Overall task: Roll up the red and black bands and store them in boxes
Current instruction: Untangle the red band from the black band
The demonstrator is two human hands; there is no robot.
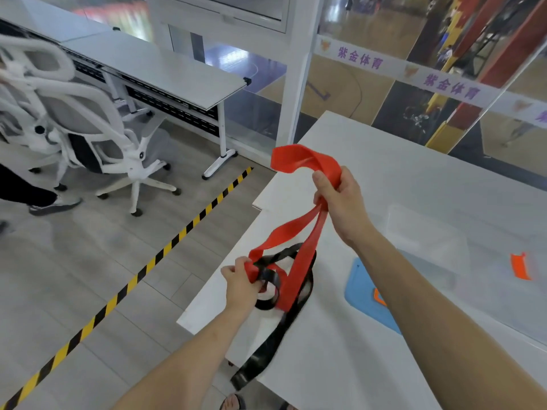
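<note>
Firmly, left hand [241, 285] and right hand [340, 202] each clutch the flat, twisted, rubbery red band [297, 161].

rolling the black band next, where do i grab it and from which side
Pinch the flat black elastic band at its free tail hanging over the white table edge, coming from the near left side; farther up, its loops are tangled with the red elastic band.
</note>
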